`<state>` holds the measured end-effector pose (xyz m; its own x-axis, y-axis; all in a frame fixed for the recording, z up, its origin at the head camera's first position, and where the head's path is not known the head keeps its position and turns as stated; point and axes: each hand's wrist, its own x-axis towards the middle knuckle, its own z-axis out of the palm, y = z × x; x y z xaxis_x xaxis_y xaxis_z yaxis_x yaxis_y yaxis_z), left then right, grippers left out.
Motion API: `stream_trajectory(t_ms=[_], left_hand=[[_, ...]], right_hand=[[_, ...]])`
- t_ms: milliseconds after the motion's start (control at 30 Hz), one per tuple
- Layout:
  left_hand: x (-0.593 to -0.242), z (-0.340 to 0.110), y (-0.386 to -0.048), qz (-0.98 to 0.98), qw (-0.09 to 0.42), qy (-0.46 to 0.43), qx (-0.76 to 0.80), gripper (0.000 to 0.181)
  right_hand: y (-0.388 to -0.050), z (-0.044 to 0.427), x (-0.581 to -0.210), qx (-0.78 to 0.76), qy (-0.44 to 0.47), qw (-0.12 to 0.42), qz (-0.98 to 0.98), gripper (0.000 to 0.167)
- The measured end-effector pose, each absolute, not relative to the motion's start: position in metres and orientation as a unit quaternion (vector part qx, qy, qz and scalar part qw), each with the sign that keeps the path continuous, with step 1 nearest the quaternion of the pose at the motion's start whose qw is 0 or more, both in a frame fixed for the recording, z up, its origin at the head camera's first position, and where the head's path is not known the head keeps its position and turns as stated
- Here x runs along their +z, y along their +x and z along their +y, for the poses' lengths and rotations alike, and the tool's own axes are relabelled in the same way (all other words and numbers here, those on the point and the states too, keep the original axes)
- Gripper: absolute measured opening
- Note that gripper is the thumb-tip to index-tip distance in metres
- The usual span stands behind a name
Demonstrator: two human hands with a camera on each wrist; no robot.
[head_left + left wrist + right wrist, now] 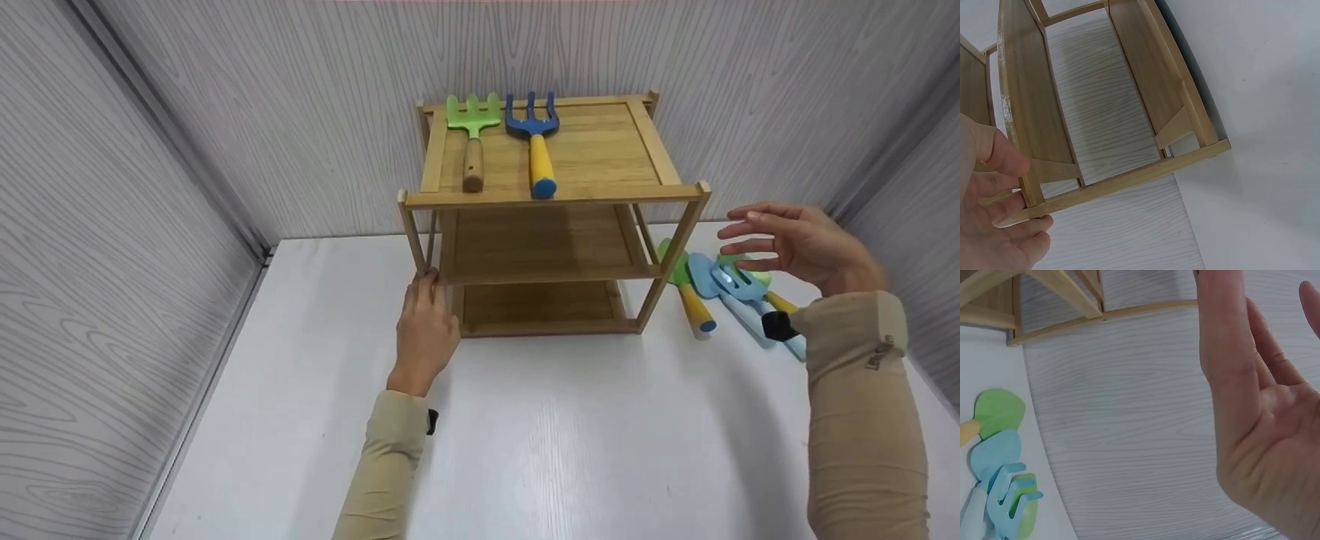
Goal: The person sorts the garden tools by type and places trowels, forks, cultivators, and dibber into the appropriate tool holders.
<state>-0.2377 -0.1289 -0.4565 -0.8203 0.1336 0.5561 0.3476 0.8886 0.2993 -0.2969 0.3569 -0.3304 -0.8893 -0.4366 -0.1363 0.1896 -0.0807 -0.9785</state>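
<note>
A three-tier wooden shelf (600,150) stands against the back wall. My left hand (427,330) grips its front left post at about the middle tier; thumb and fingers wrap the wood in the left wrist view. On the top tier lie a green hand fork (473,120) with a wooden handle and, beside it, a dark blue hand fork (540,154) with a yellow handle. To the right of the shelf, my right hand (814,244) is raised with nothing in it, fingers apart, near several garden tools on the table.
The tools at the right include a green trowel (696,306) with a yellow handle, a light blue trowel (702,274) and a light blue hand fork (739,283), partly overlapping. Wood-patterned panels (112,300) border the white table (562,435) at the back and sides.
</note>
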Motion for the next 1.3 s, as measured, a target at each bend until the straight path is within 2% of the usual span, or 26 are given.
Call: stream_trajectory(t_ms=[267, 1100, 1300], left_hand=[[-0.454, -0.13, -0.238, -0.937, 0.254, -0.125, -0.206, 0.05], [-0.456, -0.13, -0.236, -0.935, 0.267, -0.124, -0.196, 0.05], [-0.456, -0.129, -0.237, -0.936, 0.267, -0.126, -0.191, 0.051]], right_hand=[[-0.299, 0.366, -0.342, -0.689, 0.001, 0.183, 0.701, 0.017], [-0.3, 0.393, -0.369, -0.714, 0.063, 0.203, 0.668, 0.015], [-0.299, 0.401, -0.372, -0.725, 0.08, 0.227, 0.645, 0.016]])
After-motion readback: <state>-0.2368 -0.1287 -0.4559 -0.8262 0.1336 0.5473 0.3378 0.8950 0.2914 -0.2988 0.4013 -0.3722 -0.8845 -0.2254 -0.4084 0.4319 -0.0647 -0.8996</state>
